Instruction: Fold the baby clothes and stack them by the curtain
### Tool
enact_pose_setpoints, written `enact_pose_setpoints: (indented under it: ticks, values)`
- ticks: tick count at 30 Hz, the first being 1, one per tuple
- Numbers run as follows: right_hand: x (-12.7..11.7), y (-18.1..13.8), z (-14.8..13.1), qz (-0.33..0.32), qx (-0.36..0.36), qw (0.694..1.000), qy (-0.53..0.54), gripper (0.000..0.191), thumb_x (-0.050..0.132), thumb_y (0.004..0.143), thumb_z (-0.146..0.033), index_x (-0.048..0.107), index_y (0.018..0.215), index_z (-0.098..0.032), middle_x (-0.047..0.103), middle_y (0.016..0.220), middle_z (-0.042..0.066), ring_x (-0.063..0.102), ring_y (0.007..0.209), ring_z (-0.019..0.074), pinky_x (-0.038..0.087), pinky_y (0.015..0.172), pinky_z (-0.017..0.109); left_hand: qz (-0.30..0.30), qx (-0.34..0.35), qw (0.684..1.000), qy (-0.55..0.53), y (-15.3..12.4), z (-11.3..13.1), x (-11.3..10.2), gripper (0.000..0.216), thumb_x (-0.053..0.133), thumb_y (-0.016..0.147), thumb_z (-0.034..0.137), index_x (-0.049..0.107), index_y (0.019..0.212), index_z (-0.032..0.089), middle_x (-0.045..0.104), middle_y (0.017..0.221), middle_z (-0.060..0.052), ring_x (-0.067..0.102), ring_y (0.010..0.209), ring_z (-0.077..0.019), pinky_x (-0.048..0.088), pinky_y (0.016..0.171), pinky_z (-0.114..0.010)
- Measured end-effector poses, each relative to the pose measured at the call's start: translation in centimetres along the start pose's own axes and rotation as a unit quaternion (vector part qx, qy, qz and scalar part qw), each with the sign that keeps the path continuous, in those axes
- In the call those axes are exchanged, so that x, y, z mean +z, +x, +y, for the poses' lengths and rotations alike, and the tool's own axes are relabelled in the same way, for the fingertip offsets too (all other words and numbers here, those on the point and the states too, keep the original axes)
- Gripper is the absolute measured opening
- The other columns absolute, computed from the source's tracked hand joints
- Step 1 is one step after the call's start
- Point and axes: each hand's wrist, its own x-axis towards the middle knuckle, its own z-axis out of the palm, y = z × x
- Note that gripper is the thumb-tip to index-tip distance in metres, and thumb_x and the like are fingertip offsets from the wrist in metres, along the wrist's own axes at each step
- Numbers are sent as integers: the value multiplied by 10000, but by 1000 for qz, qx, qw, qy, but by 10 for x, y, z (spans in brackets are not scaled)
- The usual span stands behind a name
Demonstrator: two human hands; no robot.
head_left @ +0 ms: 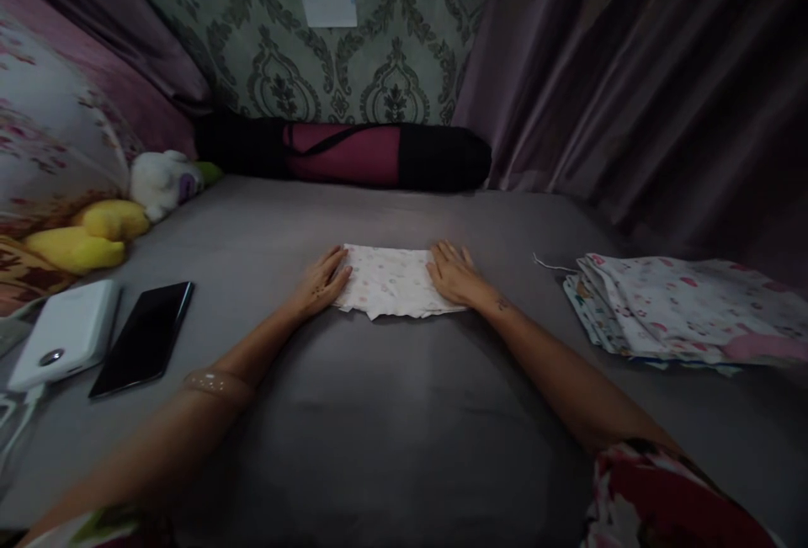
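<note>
A folded white cloth (390, 280) with a small faint print lies flat on the grey sheet, its near edge uneven. At its left end rests my left hand (323, 282), fingers stretched out and touching the cloth's edge. My right hand (455, 275) lies flat over the right end, palm down with the fingers spread. Neither hand grips anything. To the right of my right arm is a stack of folded printed cloths (688, 304), white with pink and red motifs on top.
On the left lie a black phone (144, 339) and a white power bank (68, 331) with a cable. Yellow (79, 247) and white (162, 182) plush toys sit behind them. A black and maroon long bag (344, 151) runs along the wall. Curtains (568, 77) hang at the right.
</note>
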Motion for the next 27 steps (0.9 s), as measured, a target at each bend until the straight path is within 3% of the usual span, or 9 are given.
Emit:
enact_pose_setpoints:
  ticks: [2,5,9,13,17,22,27]
  values:
    - [1,2,-15,22,-24,999,7,645,187,985,-405,303,1499,-33,253,1578,168,172,1476,262,76,1200,466,28,1,999,-19,-1,-3,0,656,350,931,553,480,1383,96,417,1493,-175,419,1360,-310,310,1152,-441]
    - [12,4,-31,5,-33,999,24,648,187,992,-427,306,1500,-43,263,1577,159,187,1473,245,98,1199,442,45,3,999,-29,-2,-6,-1,639,401,903,550,505,1358,113,446,1465,-175,441,1342,-298,340,1135,-451]
    - [21,5,-33,-11,-26,999,27,635,210,994,-427,304,1504,-62,255,1583,145,183,1474,235,90,1199,447,57,4,998,-36,0,-10,1,596,420,886,522,541,1317,129,488,1422,-170,473,1309,-281,359,1124,-441]
    - [14,6,-33,-29,-23,999,22,632,225,992,-408,299,1502,-42,252,1581,156,184,1473,247,107,1197,463,76,9,996,-46,2,-12,4,554,431,881,481,557,1284,122,521,1378,-171,500,1274,-267,374,1113,-430]
    - [6,9,-52,-21,-24,999,26,621,216,994,-391,292,1505,-46,236,1586,161,175,1475,260,99,1195,480,87,10,994,-59,1,-9,3,518,432,876,459,560,1258,133,552,1342,-158,517,1250,-257,385,1103,-429]
    - [16,11,-81,-5,-47,998,48,643,204,998,-423,280,1508,-38,232,1588,152,167,1477,248,85,1199,456,105,-17,991,-81,1,-8,1,473,413,878,428,563,1235,157,589,1300,-137,532,1223,-256,387,1096,-446]
    - [24,11,-83,-10,-46,998,46,653,221,993,-430,280,1507,-32,223,1590,153,167,1476,260,89,1195,478,93,-54,990,-89,1,-8,-2,450,395,887,394,559,1244,174,594,1300,-117,529,1221,-243,402,1079,-435]
